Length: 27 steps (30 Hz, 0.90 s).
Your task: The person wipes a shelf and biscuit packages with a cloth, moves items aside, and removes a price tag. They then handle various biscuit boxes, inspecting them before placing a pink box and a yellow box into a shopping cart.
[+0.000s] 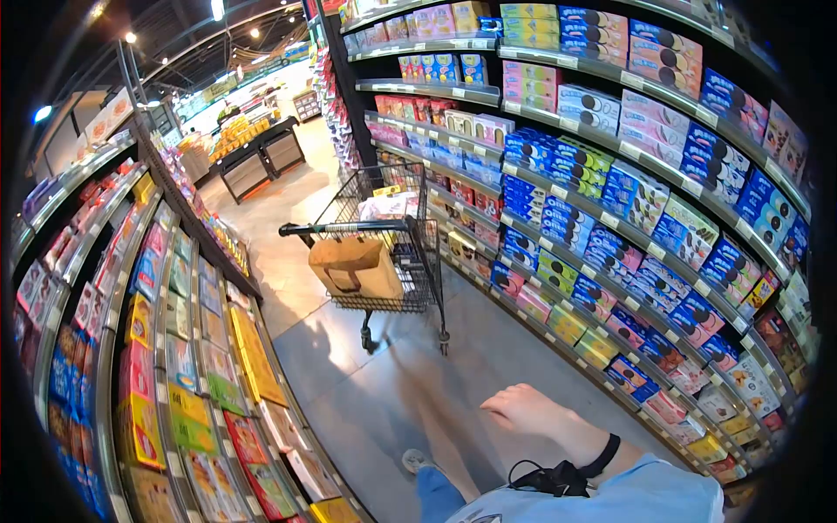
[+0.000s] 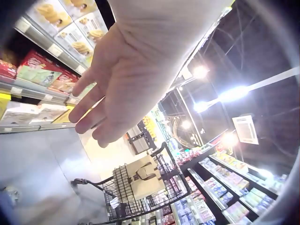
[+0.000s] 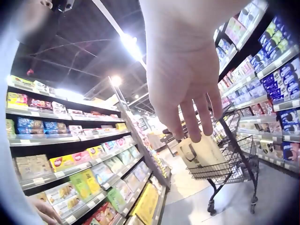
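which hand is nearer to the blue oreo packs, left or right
Right. The right hand is over the aisle floor, on the Oreo side but not touching the blue Oreo packs; the left hand is farther off, by the opposite shelves.

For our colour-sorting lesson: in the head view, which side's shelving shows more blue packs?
The right-hand shelving: blue packs fill long stretches of several levels. The left-hand shelving shows only smaller patches of blue, among other colours.

Grey floor tiles, curved stocked shelves (image 1: 610,222), dark ceiling, bright lamps (image 1: 217,10).
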Tool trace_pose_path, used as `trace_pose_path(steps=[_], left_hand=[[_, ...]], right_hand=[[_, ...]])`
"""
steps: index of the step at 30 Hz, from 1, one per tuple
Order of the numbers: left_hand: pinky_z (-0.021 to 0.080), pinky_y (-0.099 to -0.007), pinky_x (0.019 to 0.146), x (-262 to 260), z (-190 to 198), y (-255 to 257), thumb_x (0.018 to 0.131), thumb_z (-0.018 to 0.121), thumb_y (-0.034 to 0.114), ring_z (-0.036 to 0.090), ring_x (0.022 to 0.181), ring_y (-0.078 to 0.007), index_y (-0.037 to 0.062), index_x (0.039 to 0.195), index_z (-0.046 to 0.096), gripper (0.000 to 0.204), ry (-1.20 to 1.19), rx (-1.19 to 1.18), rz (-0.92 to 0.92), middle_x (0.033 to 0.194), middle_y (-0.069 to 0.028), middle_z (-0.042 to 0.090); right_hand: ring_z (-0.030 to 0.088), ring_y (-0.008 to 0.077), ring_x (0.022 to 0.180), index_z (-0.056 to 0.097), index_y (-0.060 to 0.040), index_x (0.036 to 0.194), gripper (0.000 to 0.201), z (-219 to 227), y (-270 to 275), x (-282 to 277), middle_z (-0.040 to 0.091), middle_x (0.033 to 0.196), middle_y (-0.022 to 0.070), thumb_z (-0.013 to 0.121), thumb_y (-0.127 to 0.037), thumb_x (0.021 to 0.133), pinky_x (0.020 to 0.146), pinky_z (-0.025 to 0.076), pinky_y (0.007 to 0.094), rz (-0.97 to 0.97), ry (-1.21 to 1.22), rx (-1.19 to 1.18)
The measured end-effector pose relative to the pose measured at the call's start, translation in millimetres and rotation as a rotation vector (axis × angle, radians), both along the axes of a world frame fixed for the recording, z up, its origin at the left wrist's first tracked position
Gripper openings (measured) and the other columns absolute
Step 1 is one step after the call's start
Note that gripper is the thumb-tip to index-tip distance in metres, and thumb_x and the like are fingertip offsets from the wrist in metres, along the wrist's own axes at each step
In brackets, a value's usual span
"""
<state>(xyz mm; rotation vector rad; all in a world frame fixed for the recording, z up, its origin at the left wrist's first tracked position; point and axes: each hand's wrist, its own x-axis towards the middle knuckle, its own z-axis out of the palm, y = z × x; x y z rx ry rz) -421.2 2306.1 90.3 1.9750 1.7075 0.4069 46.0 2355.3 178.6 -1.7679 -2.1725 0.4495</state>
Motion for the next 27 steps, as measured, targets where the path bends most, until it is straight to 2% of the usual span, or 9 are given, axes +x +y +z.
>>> trace_pose_path(steps=[3, 5, 10, 15, 19, 21, 22, 24, 27], left_hand=[[0.053, -0.0404, 0.078, -10.1, -10.2, 92.6, 0.089, 0.063, 0.02, 0.067, 0.088, -0.0346, 0.002, 0.111, 0.064, 0.028, 0.019, -0.051, -0.061, 0.094, -0.0204, 0.069], [0.053, -0.0404, 0.078, -16.5, 4.0, 148.6, 0.089, 0.063, 0.02, 0.067, 0.087, -0.0346, 0.002, 0.111, 0.064, 0.028, 0.012, -0.049, -0.068, 0.094, -0.0203, 0.069], [0.052, -0.0414, 0.079, -11.4, 43.9, 306.5, 0.086, 0.065, 0.016, 0.066, 0.087, -0.0345, 0.0018, 0.113, 0.062, 0.03, -0.004, -0.019, -0.146, 0.094, -0.02, 0.069], [0.051, -0.0426, 0.083, -3.8, 26.7, 438.5, 0.085, 0.066, 0.016, 0.064, 0.093, -0.0365, 0.0026, 0.116, 0.061, 0.035, 0.096, 0.012, -0.31, 0.1, -0.0205, 0.067], [0.046, -0.0446, 0.093, 45.2, 45.0, 540.0, 0.084, 0.068, 0.018, 0.057, 0.106, -0.0397, 0.0046, 0.118, 0.06, 0.038, 0.125, 0.021, -0.433, 0.112, -0.0213, 0.062], [0.044, -0.0453, 0.095, 70.0, 37.1, 588.6, 0.081, 0.07, 0.019, 0.053, 0.111, -0.0407, 0.0049, 0.119, 0.058, 0.042, 0.183, 0.253, -0.511, 0.12, -0.0215, 0.058], [0.044, -0.0453, 0.095, 83.9, 38.3, 609.4, 0.081, 0.07, 0.019, 0.053, 0.111, -0.0407, 0.0049, 0.119, 0.058, 0.042, 0.185, 0.247, -0.521, 0.12, -0.0215, 0.058], [0.041, -0.0468, 0.1, 119.2, 56.2, 666.1, 0.079, 0.072, 0.02, 0.048, 0.119, -0.0415, 0.006, 0.126, 0.055, 0.052, 0.079, 0.284, -0.578, 0.131, -0.0216, 0.052], [0.038, -0.0484, 0.103, 171.0, 84.7, 726.5, 0.079, 0.073, 0.021, 0.044, 0.124, -0.0417, 0.0077, 0.134, 0.049, 0.061, 0.079, 0.454, -0.659, 0.137, -0.0213, 0.047]], right_hand=[[0.063, 0.0261, 0.097, 0.066, -0.0115, 0.107, 0.022, 13.0, 48.3, 4.9, 0.068, 0.098, 0.0083, 0.056, -0.019, 0.089, 0.086, 0.047, 0.041, -0.087, -0.029, 0.056], [0.063, 0.0273, 0.098, 0.066, -0.0104, 0.108, 0.023, 21.6, 87.4, -0.1, 0.068, 0.099, 0.009, 0.055, -0.018, 0.089, 0.089, 0.046, 0.0413, -0.198, -0.064, 0.046], [0.063, 0.0291, 0.099, 0.066, -0.0086, 0.109, 0.024, 42.2, 199.2, -20.1, 0.068, 0.098, 0.0104, 0.056, -0.018, 0.089, 0.087, 0.047, 0.042, -0.232, -0.016, 0.071], [0.063, 0.0312, 0.099, 0.065, -0.0077, 0.11, 0.026, 39.5, 284.3, -20.8, 0.068, 0.099, 0.0118, 0.056, -0.02, 0.09, 0.086, 0.049, 0.0431, -0.288, 0.046, 0.065], [0.059, 0.0337, 0.107, 0.058, -0.008, 0.123, 0.036, 25.8, 346.4, 3.7, 0.063, 0.114, 0.0142, 0.057, -0.02, 0.089, 0.09, 0.048, 0.0448, -0.427, 0.019, 0.037], [0.052, 0.0377, 0.117, 0.042, -0.0099, 0.14, 0.056, 21.4, 379.3, 18.1, 0.049, 0.134, 0.0168, 0.06, -0.021, 0.088, 0.094, 0.047, 0.0473, -0.505, 0.034, 0.122], [0.052, 0.0377, 0.117, 0.042, -0.0099, 0.14, 0.056, 18.9, 394.6, 24.4, 0.049, 0.134, 0.0168, 0.06, -0.021, 0.088, 0.094, 0.047, 0.0473, -0.514, 0.037, 0.116], [0.045, 0.042, 0.123, 0.027, -0.0121, 0.148, 0.075, 23.0, 435.7, 43.7, 0.033, 0.146, 0.0183, 0.065, -0.028, 0.085, 0.097, 0.045, 0.0498, -0.594, 0.065, 0.108], [0.044, 0.0448, 0.123, 0.024, -0.0123, 0.149, 0.084, 9.3, 486.4, 70.1, 0.029, 0.148, 0.0208, 0.069, -0.036, 0.083, 0.099, 0.043, 0.051, -0.608, 0.049, 0.111]])
